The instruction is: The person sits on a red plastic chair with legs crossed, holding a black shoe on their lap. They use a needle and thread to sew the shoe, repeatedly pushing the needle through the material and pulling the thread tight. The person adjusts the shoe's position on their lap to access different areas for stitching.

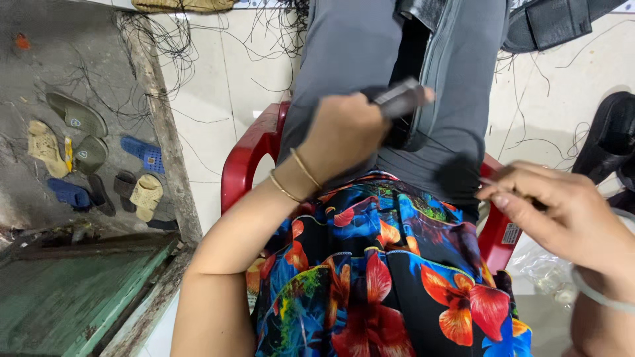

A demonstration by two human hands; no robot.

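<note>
Head view: we sat on a red plastic chair point(246, 158) with grey fabric point(350, 53) draped over our lap and running out ahead of us, above a floral garment point(377, 277).

- Left hand point(344, 135) was closed in a fist on a dark, blurred tool point(402, 99), pressed onto the grey fabric at its dark seam.
- Right hand point(562, 211) had its fingers pinched narrow on something thin near the fabric's edge; we couldn't tell what it was.
- Handling, as we judged it: the fabric looked soft, limp and light, not fragile, prone to sliding off the lap. Best gripped at the seam or edge, bunched. The tool looked rigid and small, fine for a fist grip mid-body.

Counts: one chair, one tool, two gold bangles point(296, 177) on the left wrist, one pale band on the right. About eight sandals point(99, 165) lay on the concrete to the left. Loose black threads point(165, 39) were too many to count.
</note>
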